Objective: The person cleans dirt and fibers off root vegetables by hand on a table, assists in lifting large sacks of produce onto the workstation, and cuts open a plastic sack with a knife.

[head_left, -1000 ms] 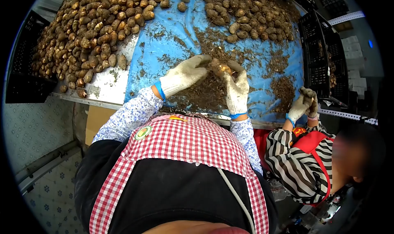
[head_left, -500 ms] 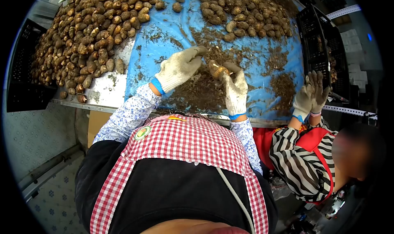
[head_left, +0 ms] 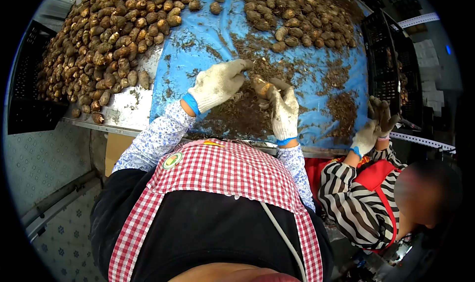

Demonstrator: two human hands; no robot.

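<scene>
My right hand (head_left: 284, 108), in a soiled white glove, grips a brown taro (head_left: 262, 87) over the blue sheet (head_left: 183, 59). The taro shows a pale orange patch. Just left of it is my left hand (head_left: 217, 84), also gloved, its fingers bent together and pointing at the taro. Whether anything is between those fingers is hidden. Loose dark root scraps (head_left: 237, 113) lie beneath both hands.
A large taro heap (head_left: 114, 39) covers the table's left side; another pile (head_left: 302, 14) lies at the back right. Black crates stand at the left (head_left: 32, 84) and right (head_left: 383, 59). At the right, a co-worker in striped sleeves (head_left: 346, 198) holds gloved hands (head_left: 373, 126) near the table edge.
The taro has turned a little in my right hand, and my left hand has shifted slightly beside it. The co-worker's hands came together upright, then moved slightly apart and lower.
</scene>
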